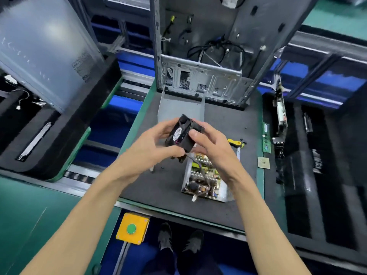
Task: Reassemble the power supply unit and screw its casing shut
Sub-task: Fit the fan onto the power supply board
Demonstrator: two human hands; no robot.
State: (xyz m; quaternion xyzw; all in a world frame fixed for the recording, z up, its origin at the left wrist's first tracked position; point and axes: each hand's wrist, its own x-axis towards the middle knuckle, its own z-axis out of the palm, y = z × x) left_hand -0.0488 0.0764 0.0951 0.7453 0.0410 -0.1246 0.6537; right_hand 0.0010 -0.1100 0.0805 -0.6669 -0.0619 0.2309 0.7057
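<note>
Between both hands (178,145), black fan (181,133), gripped

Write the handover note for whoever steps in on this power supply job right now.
Left hand and right hand both grip the black fan, held above the mat; its wires trail down to the open power supply base.
The metal cover lies behind the hands, off the unit.
The screwdriver and loose screws lie to the right.
Left: seat fan, fit cover, drive screws.

Green-edged workbench (137,120); blue floor (117,124) beneath.
</note>
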